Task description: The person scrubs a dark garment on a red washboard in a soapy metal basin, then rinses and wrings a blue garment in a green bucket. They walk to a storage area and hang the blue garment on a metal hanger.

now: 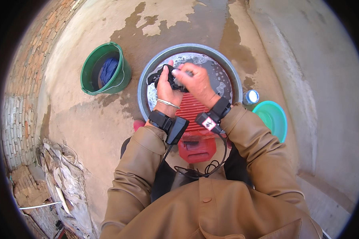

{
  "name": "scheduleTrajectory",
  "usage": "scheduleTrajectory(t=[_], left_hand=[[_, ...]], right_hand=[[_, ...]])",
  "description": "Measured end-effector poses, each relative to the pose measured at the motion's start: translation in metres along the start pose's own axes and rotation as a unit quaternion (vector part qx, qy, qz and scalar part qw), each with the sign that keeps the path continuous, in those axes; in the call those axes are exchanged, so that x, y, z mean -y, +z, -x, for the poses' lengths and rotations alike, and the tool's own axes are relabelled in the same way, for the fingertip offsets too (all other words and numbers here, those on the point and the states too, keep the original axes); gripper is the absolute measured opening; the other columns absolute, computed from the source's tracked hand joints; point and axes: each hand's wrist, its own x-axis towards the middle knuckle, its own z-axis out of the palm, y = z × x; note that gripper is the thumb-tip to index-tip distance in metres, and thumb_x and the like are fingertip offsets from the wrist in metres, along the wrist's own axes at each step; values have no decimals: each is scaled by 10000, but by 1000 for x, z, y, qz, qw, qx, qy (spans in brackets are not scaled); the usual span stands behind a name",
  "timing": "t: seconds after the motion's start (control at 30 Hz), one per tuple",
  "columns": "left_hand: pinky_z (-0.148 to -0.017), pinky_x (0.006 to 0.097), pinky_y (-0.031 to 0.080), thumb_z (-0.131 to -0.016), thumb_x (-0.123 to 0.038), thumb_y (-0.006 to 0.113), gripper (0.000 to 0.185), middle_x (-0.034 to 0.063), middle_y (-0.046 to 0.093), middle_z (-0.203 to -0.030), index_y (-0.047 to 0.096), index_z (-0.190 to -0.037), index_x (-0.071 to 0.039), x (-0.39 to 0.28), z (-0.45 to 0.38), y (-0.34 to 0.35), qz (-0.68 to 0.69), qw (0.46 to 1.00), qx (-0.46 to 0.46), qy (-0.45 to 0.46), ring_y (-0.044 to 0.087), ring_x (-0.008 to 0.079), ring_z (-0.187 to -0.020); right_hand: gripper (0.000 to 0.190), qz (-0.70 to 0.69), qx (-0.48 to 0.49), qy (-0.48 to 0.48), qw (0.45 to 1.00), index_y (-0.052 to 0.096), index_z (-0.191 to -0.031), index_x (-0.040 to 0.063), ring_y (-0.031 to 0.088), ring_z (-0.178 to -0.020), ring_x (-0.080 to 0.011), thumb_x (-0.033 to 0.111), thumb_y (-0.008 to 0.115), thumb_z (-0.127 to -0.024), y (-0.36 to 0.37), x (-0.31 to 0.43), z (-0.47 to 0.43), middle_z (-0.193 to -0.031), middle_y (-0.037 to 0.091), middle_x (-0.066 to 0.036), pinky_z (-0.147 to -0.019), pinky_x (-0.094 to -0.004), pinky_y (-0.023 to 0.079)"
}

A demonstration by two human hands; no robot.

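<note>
My left hand (169, 89), with a silver bangle at its wrist, holds a wet black cloth (159, 75) above the basin. Curled over the right part of that cloth is my right hand (197, 82); something pale and greyish, blurred, shows at its fingers, and I cannot tell whether it is suds or a scrubber. Beneath both hands is a round metal basin (190, 47) of grey, sudsy water. A red ribbed washboard (193, 115) leans in the basin, its handle end over the near rim.
To the left stands a green bucket (126, 76) with dark blue cloth (109, 70) in water. A small white-and-blue tub (252, 97) and a turquoise plastic basin (272, 118) stand at the right. Crumpled sheeting (67, 185) lies lower left, by a brick wall (27, 119). Cables hang from my wrists.
</note>
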Motion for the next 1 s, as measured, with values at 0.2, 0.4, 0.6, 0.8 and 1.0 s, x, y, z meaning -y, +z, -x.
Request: scheduleTrajectory(t=[0.2,0.4,0.6,0.8,1.0], left_hand=[[-1008,404,333,-950,-345,370,387,81,525,-1197,479,-1210,-80,16,6,-3,81,991,66,-78,470,213,-1133],[-992,396,354,-954,-308,377,353,73,518,-1209,480,-1203,-81,15,11,4,132,982,64,-121,476,199,-1136],[-1043,416,295,-961,-343,304,423,123,446,-1298,400,-1269,-68,15,7,6,79,991,101,-38,417,274,-1202],[-1046,424,283,-964,-361,272,439,112,467,-1286,442,-1241,-66,8,12,12,71,991,90,-70,407,258,-1215],[-1061,430,255,-963,-370,256,498,125,400,-1347,336,-1342,-56,14,13,9,83,979,149,-108,374,255,-1241]], right_hand=[[167,217,-100,-16,971,538,-650,81,567,-607,-316,190,599,-760,3,40,-3,-660,563,-106,-508,-387,453],[194,240,-131,-11,962,521,-607,83,563,-630,-313,168,601,-762,3,41,-5,-664,558,-105,-523,-386,446],[186,151,-58,-114,980,527,-643,47,519,-547,-258,130,663,-737,15,47,3,-607,494,-92,-508,-327,415],[166,531,-181,60,826,602,-798,115,602,-792,-289,272,553,-814,35,43,-13,-842,608,-110,-624,-374,470],[225,243,-36,155,957,613,-935,123,611,-851,-319,299,505,-847,-19,35,-21,-915,631,-155,-684,-399,477]])
